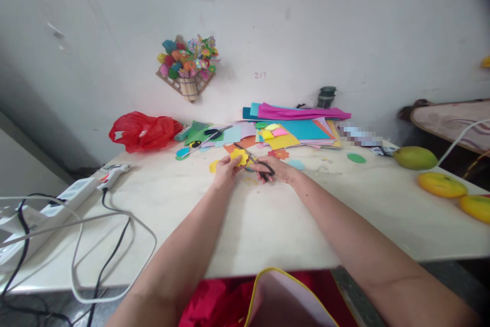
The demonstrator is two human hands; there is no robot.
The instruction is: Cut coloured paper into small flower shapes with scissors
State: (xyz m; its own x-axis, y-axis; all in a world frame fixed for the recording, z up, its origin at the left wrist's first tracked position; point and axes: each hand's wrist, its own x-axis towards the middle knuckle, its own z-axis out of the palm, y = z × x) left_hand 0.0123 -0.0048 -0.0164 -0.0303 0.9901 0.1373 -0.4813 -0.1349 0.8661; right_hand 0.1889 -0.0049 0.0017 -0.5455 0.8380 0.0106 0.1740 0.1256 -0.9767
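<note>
Between the thumb and fingers of my left hand (226, 168) is a yellow flower-shaped paper cutout (239, 157). My right hand (278, 169) is closed around the black handles of a pair of scissors (264, 166). The blades point up and left, right beside the yellow flower; whether they touch it I cannot tell. Just behind my hands lie orange flower cutouts (279, 154). A light blue cutout (296, 164) rests to the right of my right hand, and another yellow cutout (213, 166) is left of my left hand. Small yellow scraps (250, 181) are scattered below.
Coloured sheets (306, 130) are piled at the back, with a second pair of scissors (216, 133) nearby. A red plastic bag (143, 132) sits back left. Power strips (67, 199) and loose cables occupy the left side. Mangoes (415, 157) lie along the right edge.
</note>
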